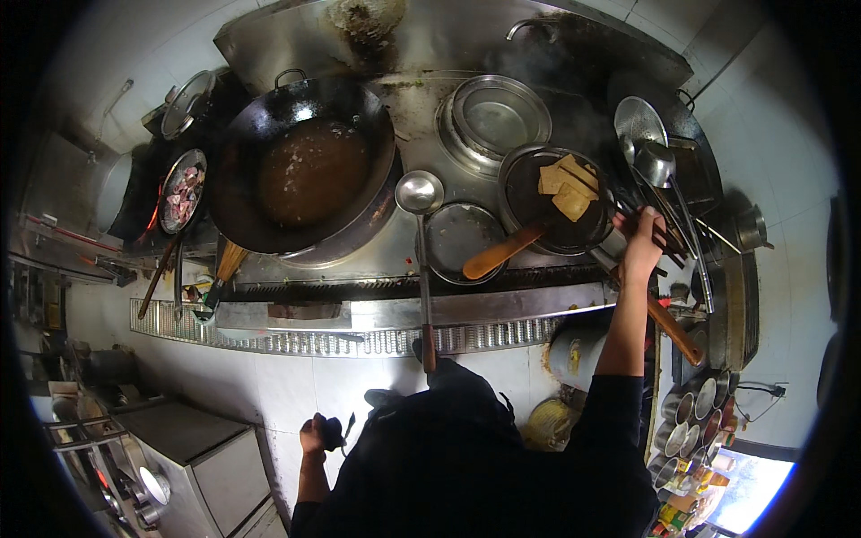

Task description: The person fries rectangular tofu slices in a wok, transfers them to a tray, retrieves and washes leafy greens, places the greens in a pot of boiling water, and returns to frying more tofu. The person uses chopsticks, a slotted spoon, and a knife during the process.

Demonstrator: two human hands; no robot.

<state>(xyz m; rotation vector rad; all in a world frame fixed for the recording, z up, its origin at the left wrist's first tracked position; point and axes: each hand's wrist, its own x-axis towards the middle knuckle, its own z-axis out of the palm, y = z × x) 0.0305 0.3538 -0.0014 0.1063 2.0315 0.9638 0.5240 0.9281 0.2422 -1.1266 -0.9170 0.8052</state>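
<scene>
My right hand (639, 247) is at the right rim of a dark round pan (529, 193), its fingers closed around dark, thin, stick-like pieces whose kind I cannot make out. Several flat brown slices, like tofu (571, 203), lie in that pan. A wooden handle (504, 252) crosses its near left rim. My left hand (311, 437) hangs low beside my body, away from the stove, closed on a small black bundle (332, 433) that looks like cloth. A long-handled ladle (419, 193) rests between the pan and a large wok.
The large wok (314, 170) holds brown liquid. Stacked metal bowls (500, 112) stand behind the pan, and a shallow pan (459, 242) lies beside it. A strainer (639, 125) and ladles are at right. On the left, a perforated scoop (184, 190) holds meat-like pieces near a red glow.
</scene>
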